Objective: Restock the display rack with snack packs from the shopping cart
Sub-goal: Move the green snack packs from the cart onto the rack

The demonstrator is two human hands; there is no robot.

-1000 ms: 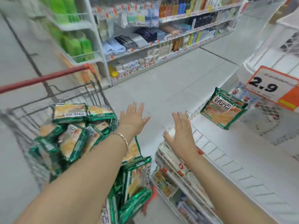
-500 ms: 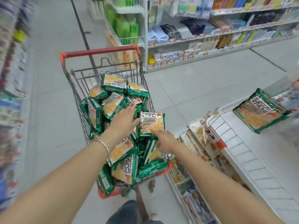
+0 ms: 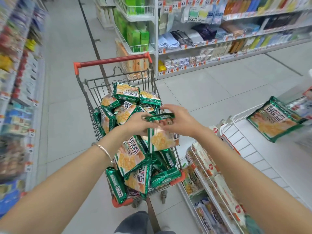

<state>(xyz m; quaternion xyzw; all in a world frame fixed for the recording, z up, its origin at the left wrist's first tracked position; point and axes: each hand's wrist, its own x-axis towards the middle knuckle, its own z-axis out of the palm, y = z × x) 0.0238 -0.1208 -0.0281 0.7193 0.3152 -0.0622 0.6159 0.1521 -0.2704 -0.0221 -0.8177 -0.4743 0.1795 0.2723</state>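
Fingers of the left hand (image 3: 137, 123) and right hand (image 3: 182, 122) pinch the top edge of one snack pack (image 3: 162, 140) above the shopping cart (image 3: 111, 61); it looks light, crinkly and easy to crush, so holding its edges seems best.

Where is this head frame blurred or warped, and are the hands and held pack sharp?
Head view: left shelves smear with motion blur; the wide lens bows the far shelves; left hand, right hand and pack over the cart look sharp; light even.
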